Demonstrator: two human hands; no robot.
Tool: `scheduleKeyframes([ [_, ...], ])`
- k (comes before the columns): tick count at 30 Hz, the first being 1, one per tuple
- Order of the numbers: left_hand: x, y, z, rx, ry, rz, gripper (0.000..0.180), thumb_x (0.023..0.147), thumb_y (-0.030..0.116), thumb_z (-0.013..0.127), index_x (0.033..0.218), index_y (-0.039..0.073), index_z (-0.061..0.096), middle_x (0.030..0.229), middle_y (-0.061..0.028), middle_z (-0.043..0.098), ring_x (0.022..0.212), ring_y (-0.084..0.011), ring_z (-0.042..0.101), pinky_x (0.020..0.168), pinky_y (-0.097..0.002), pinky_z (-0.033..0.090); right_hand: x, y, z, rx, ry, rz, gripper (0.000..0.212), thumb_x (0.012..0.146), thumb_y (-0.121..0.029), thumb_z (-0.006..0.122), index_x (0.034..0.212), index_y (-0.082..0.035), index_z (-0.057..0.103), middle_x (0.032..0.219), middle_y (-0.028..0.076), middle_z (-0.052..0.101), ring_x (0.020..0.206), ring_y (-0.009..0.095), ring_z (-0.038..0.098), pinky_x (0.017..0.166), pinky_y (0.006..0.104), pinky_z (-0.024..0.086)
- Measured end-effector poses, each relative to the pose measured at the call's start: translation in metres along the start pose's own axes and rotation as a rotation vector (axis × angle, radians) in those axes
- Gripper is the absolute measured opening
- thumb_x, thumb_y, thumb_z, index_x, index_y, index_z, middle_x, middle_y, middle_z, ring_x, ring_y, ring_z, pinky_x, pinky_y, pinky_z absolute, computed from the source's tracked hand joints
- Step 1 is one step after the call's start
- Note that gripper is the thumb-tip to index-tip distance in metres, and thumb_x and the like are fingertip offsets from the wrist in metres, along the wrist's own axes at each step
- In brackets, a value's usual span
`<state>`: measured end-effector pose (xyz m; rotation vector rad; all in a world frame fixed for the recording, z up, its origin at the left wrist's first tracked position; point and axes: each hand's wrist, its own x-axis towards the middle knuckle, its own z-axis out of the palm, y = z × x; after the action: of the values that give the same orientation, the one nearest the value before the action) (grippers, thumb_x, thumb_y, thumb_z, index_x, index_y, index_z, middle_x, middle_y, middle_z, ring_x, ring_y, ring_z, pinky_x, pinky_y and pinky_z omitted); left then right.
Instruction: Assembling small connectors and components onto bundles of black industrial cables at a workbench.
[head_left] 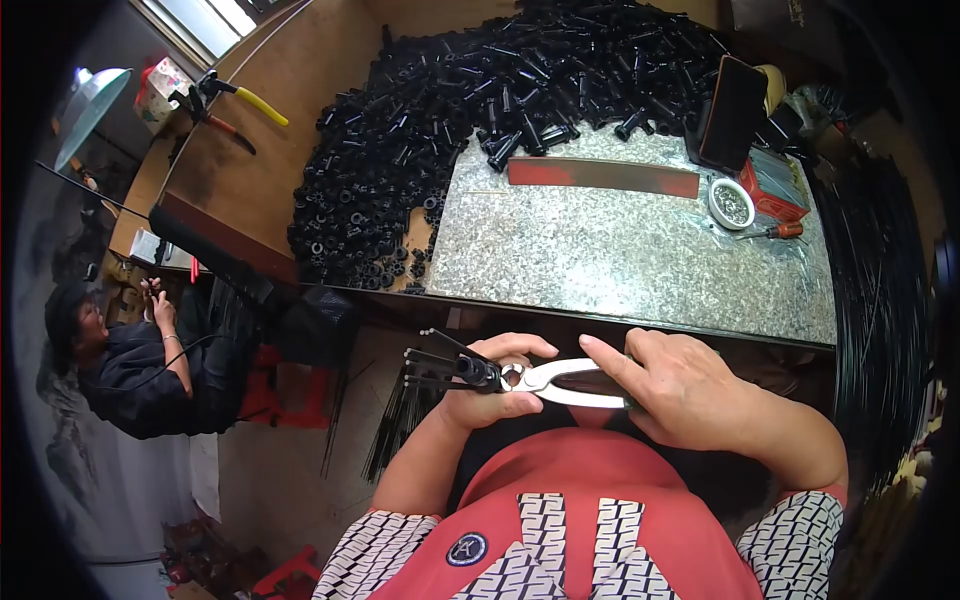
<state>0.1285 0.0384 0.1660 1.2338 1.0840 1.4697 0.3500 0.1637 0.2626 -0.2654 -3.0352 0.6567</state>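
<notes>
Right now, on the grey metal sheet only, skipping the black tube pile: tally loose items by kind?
Long flat bar, red and grey: 1
Small round tin of tiny metal bits: 1
Screwdriver with orange handle: 1
Red flat box: 1
Dark upright phone-like slab: 1
Total: 5
Pincers stay off the metal sheet, between left hand and right hand.

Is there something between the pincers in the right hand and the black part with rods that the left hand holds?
Nothing visible stands between them. The right hand holds the metal pincers, and their head already meets the black part held in the left hand. Thin black rods stick out to the left.
</notes>
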Motion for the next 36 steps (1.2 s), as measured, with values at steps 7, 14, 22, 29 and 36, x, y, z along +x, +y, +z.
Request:
scheduleKeyframes([
  [7,-0.005,-0.009,-0.006,-0.064,0.018,0.031,0.090,0.058,0.053,0.082,0.117,-0.009,0.052,0.062,0.0022,0.055,0.056,-0.0030,0.048,0.051,-0.0191,0.033,-0.001,0.007,0.000,-0.100,0.160,-0.085,0.069,0.071,-0.007,0.068,0.136,-0.002,0.044,0.084,0.012,0.049,0.068,0.027,0.053,0.060,0.0372,0.044],
  [14,0.001,-0.010,-0.004,-0.097,-0.104,0.061,0.060,0.065,0.027,0.088,0.110,-0.002,0.060,0.060,0.0072,0.052,0.057,-0.0013,0.044,0.053,-0.0193,0.033,-0.005,0.003,0.000,-0.194,0.116,-0.088,0.056,0.080,-0.009,0.061,0.134,-0.003,0.047,0.079,0.008,0.049,0.066,0.022,0.053,0.055,0.0321,0.045],
  [22,0.007,0.001,0.006,0.154,-0.051,0.073,0.035,0.068,0.019,0.077,0.091,-0.004,0.064,0.072,-0.0039,0.061,0.059,-0.0067,0.051,0.055,-0.0216,0.040,-0.008,-0.002,0.001,-0.299,0.054,-0.068,0.056,0.082,-0.015,0.060,0.134,-0.001,0.047,0.078,0.009,0.048,0.064,0.020,0.054,0.051,0.0319,0.045],
  [29,-0.003,-0.014,0.002,0.062,0.002,0.008,0.045,0.072,0.020,0.080,0.103,-0.005,0.059,0.067,0.0004,0.058,0.060,-0.0037,0.050,0.054,-0.0199,0.038,-0.010,0.003,0.005,-0.153,0.001,0.012,0.058,0.079,-0.011,0.064,0.134,-0.001,0.046,0.082,0.010,0.050,0.067,0.023,0.057,0.054,0.0341,0.047],
  [36,0.005,-0.005,-0.032,-0.361,0.241,0.234,0.088,0.077,0.076,0.042,0.118,-0.001,0.047,0.049,0.0046,0.033,0.040,-0.0066,0.030,0.044,-0.0242,0.030,-0.019,0.054,0.003,-0.231,0.114,0.323,0.068,0.075,-0.022,0.074,0.134,-0.005,0.044,0.091,0.014,0.053,0.079,0.032,0.059,0.066,0.0418,0.048],
])
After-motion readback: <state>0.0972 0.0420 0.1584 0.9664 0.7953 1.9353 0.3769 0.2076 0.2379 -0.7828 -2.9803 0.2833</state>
